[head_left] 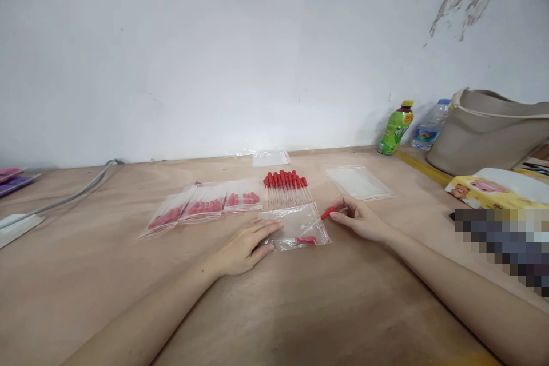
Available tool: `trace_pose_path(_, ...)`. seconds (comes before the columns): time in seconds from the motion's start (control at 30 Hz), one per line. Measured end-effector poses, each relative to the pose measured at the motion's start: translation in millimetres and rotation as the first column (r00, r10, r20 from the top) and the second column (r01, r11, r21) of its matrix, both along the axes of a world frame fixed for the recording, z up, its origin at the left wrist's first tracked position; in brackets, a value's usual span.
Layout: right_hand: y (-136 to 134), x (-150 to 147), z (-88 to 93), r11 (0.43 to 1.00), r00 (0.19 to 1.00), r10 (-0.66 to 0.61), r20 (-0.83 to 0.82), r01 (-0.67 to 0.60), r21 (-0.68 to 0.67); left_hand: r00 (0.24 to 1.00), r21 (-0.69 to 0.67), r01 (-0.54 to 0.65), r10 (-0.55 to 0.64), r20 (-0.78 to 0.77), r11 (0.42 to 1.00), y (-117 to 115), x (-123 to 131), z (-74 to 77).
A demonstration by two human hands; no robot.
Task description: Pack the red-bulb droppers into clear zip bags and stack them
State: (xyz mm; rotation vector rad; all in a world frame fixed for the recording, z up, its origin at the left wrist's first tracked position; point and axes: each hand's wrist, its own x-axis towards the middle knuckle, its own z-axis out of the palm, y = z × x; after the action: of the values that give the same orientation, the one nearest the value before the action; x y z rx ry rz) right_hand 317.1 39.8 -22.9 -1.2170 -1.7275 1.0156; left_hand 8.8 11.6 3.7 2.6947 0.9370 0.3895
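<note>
My left hand (246, 246) lies flat on the table, fingers stretched out, pressing the left edge of a clear plastic bag (300, 223). One red-capped dropper (305, 239) lies inside that bag. My right hand (358, 218) rests to the right of the bag, its fingers pinched on the red cap of another dropper (328, 213) at the bag's right edge. Just behind the bag lies a row of several loose red-capped droppers (286, 186).
Filled bags of droppers (203, 206) lie in a row at the left. Empty clear bags (358, 182) lie at the right, more (270, 157) by the wall. A green bottle (397, 127), a water bottle (430, 124), a beige bag (493, 128) and a tissue pack (497, 190) stand far right.
</note>
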Motion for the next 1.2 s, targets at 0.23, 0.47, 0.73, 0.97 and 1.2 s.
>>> trace_pose_path(0.23,-2.8,-1.8,7.1,0.998,0.988,-0.062,0.142,0.061,0.015,1.0,0.011,0.004,-0.004,-0.007,1.0,0.3,-0.1,0.3)
trace_pose_path(0.47,-5.9,-16.7,6.5,0.973,0.981,0.017,0.194,-0.061,0.224,1.0,0.018,0.016,-0.016,0.007,1.0,0.8,-0.2,0.6)
trace_pose_path(0.73,-4.5,-33.0,-2.7,0.964,0.967,-0.009,0.256,-0.059,0.258,1.0,0.021,0.017,-0.017,0.001,1.0,0.8,0.4,1.1)
trace_pose_path(0.97,-9.8,-34.5,3.4,0.948,0.927,0.057,0.37,-0.166,0.271,0.999,0.032,0.027,-0.026,-0.029,0.999,3.2,-0.6,-1.3)
trace_pose_path(1.2,29.0,-13.4,16.1,0.975,0.94,-0.182,0.29,0.135,0.175,0.998,0.033,0.03,-0.029,-0.047,0.999,4.4,-1.9,-2.9)
